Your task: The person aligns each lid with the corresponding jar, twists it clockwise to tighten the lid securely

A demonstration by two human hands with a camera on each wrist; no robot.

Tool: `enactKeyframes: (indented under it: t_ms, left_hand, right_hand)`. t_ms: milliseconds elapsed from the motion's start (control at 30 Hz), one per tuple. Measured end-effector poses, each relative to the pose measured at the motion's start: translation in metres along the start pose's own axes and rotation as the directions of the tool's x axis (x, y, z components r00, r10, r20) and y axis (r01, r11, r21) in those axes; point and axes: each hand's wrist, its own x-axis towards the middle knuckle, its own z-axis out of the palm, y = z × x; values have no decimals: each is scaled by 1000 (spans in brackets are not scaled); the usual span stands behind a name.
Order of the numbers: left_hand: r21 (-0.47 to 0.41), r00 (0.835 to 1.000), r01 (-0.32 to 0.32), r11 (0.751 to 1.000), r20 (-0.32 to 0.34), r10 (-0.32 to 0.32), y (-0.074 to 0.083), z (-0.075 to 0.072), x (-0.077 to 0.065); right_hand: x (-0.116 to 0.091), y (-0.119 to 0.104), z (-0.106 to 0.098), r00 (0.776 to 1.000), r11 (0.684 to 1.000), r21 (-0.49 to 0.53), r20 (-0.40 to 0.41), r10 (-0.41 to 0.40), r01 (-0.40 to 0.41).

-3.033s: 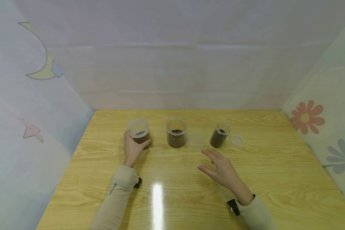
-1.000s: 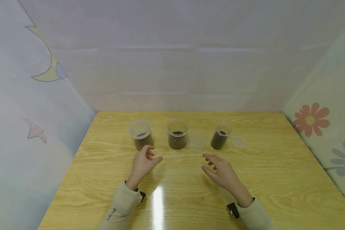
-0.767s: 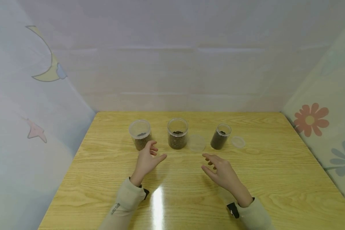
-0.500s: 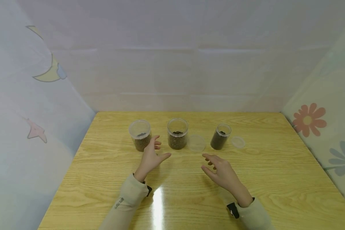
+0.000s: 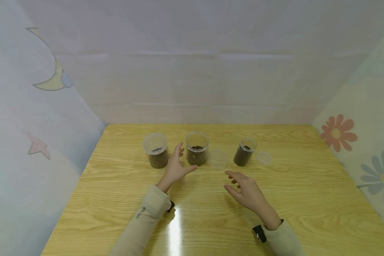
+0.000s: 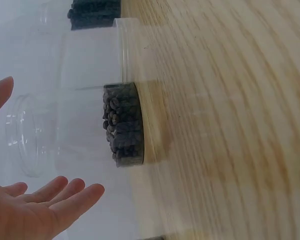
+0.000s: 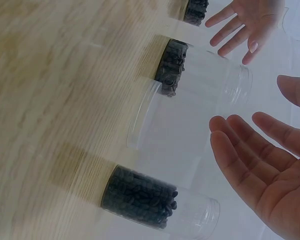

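My left hand (image 5: 175, 169) reaches toward the middle clear jar (image 5: 197, 156), which is partly filled with dark coffee beans (image 6: 122, 125). Its thumb and fingers are spread on either side of that jar, with nothing held. In the left wrist view a gap shows between fingertips and jar wall. My right hand (image 5: 248, 190) hovers over the table, fingers loosely bent and holding nothing. Nearest to it are a narrow jar (image 5: 242, 156) with a tall fill of dark beans and a round clear lid (image 5: 218, 159) beside the middle jar.
A wide jar (image 5: 158, 160) of dark beans stands left of the left hand, its top cloudy white. A smaller clear lid (image 5: 264, 158) lies right of the narrow jar. The wooden table (image 5: 291, 199) meets a pale cloth backdrop behind the jars.
My left hand has let go of the left wide jar, drawn back, then moved right and forward to the middle jar, spreading its fingers. The right hand has barely moved.
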Motion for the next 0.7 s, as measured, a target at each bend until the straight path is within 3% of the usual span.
enactKeyframes:
  t_ms: [233,500,700]
  left_hand:
    - [-3,1000,5,1000,-7,-5,0,5,11]
    - [-9,996,77,997,-39,-78,2,11,26]
    - [-38,998,46,998,-41,-47,-3,16,34]
  right_hand:
    - [1,2,0,1000,1000,-13,8,-1,1]
    - [2,4,1,1000,1000,-2,14,-2,2]
    - [3,8,3,1000,1000,-3,20,10,-10]
